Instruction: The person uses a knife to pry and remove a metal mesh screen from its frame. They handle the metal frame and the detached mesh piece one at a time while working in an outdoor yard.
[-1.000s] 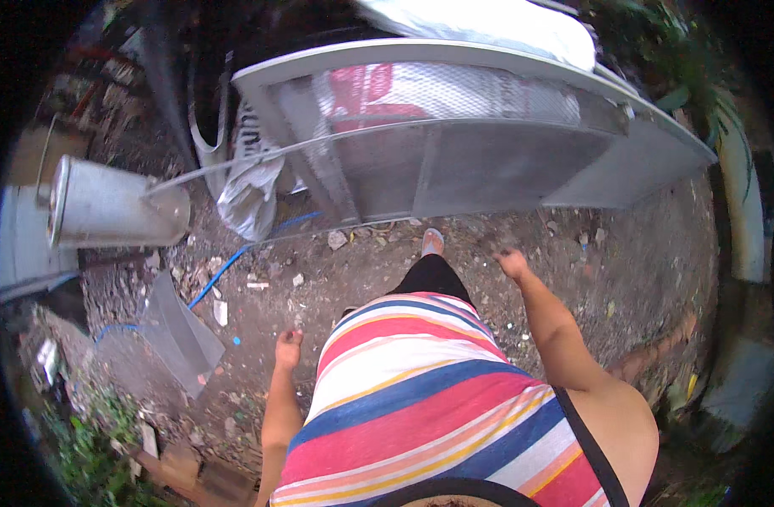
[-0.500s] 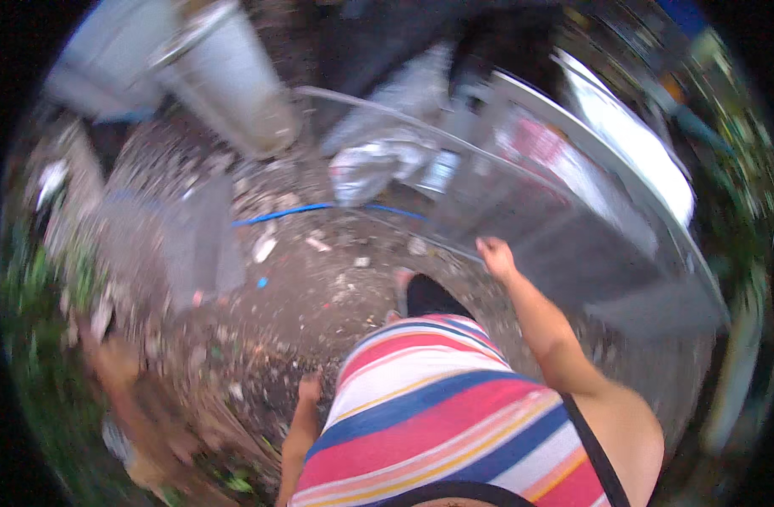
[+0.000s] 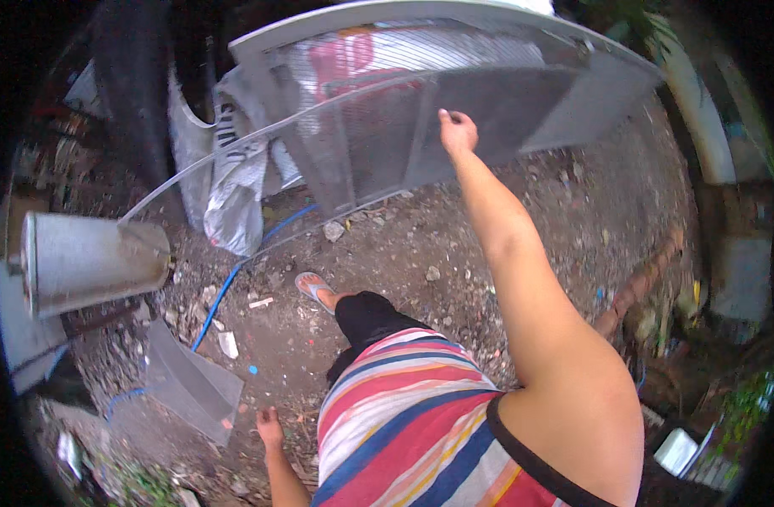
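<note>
My right hand reaches forward, in front of a tall grey mesh panel with a thin light frame. Its fingers are loosely bent, with a dark gap between thumb and fingers, and no held thing shows there. Whether it touches the mesh I cannot tell. Low beside my body hangs my left hand, its fingers slightly apart and nothing seen in them. Close by it, a loose grey mesh piece lies on the ground.
A dented metal drum lies at the left. White plastic sacks hang behind the panel's left part. A blue hose crosses the stony dirt. One foot in a flip-flop is ahead. A log lies at right.
My view has turned to the right, so the panel now spans the top and the drum sits lower left. My right arm is stretched farther forward. The picture is less smeared.
</note>
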Available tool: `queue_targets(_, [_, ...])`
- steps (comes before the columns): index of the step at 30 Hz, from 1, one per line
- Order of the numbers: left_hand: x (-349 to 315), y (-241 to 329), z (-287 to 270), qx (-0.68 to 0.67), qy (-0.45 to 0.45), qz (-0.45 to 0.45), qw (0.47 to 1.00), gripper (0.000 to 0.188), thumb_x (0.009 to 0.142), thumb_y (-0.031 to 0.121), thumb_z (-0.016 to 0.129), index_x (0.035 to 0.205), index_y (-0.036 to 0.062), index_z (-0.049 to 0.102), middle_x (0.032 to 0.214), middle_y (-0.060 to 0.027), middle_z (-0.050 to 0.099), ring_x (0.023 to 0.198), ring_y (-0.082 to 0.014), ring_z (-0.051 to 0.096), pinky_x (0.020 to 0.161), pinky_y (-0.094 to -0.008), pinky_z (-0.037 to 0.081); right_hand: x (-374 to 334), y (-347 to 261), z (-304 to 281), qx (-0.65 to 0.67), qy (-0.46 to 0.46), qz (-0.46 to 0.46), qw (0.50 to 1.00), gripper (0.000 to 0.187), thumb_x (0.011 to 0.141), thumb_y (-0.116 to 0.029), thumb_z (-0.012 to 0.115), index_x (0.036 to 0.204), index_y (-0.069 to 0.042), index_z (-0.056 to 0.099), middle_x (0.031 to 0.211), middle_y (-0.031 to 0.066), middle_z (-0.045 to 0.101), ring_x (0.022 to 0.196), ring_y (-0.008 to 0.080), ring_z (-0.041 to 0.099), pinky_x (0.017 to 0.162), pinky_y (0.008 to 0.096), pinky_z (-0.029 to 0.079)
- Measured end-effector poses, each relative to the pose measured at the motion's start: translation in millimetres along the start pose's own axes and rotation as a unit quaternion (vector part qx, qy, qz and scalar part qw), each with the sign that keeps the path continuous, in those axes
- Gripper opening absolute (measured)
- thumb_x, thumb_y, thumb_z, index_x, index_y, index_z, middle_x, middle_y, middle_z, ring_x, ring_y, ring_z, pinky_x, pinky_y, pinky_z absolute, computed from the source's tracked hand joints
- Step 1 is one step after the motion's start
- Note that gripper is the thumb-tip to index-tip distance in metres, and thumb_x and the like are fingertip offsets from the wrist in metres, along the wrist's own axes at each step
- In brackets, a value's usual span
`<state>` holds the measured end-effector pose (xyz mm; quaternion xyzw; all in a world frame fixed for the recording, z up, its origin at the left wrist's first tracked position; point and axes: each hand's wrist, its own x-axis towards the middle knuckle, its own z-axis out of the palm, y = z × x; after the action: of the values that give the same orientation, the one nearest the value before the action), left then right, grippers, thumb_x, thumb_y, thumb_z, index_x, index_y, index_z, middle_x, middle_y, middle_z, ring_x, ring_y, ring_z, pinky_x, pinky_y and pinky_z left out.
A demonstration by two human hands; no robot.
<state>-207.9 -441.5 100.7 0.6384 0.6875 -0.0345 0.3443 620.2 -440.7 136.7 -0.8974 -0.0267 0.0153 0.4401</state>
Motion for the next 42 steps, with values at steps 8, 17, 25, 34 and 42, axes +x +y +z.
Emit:
queue_targets(8, [65.9,310.3,72.0,-0.094,-0.111,0.247,0.958,0.042,0.09,0.022,0.063,0.122,-0.0038,0.055,0.117,-0.0197,0.061,0.108,-0.0283,0.06,0.095,-0.0376,0.045,59.9,7.8,-37.8,0.006,-0.037,-0.001,0.999,0.048,0.076,-0.044,0.072,0.106,-0.007,0.07,0.106,0.0136,0.069,0.103,0.0299,0.064,0.092,0.0382,0.049])
queue_targets(17, [90.0,682.2,206.1,0.056,0.057,0.663,0.744,0.056,0.079,0.015,0.07,0.13,0.0043,0.05,0.127,-0.0163,0.055,0.12,-0.0344,0.05,0.103,-0.0439,0.038,126.5,9.0,23.5,0.116,-0.066,-0.047,0.99,0.05,0.073,-0.052,0.073,0.087,-0.004,0.071,0.089,0.0145,0.071,0.087,0.0287,0.068,0.08,0.0382,0.052])
queue_targets(25, [144.8,835.9,277.0,0.114,0.117,0.664,0.73,0.045,0.084,0.023,0.067,0.124,0.0053,0.057,0.117,-0.0176,0.06,0.11,-0.0361,0.056,0.095,-0.0418,0.043,161.0,23.4,49.5,0.248,-0.103,-0.025,0.963,0.04,0.075,-0.041,0.074,0.082,-0.001,0.072,0.08,0.015,0.071,0.077,0.0274,0.069,0.075,0.0369,0.052])
queue_targets(34, [153.0,849.5,300.2,0.103,0.186,0.67,0.712,0.03,0.081,0.024,0.069,0.108,0.0109,0.067,0.104,-0.0144,0.062,0.101,-0.0335,0.057,0.089,-0.0424,0.044,165.2,7.3,54.6,0.339,-0.095,0.079,0.933,0.025,0.071,-0.025,0.07,0.076,-0.001,0.072,0.076,0.0179,0.07,0.076,0.0293,0.07,0.074,0.0381,0.053])
queue_targets(42, [157.8,846.1,299.4,0.092,0.192,0.657,0.724,0.026,0.082,0.017,0.066,0.107,0.0121,0.069,0.101,-0.0121,0.063,0.097,-0.0327,0.057,0.088,-0.0414,0.044,154.9,0.1,58.3,0.348,-0.041,0.092,0.932,0.023,0.073,-0.021,0.068,0.074,0.001,0.07,0.072,0.0174,0.069,0.07,0.028,0.069,0.07,0.0378,0.052])
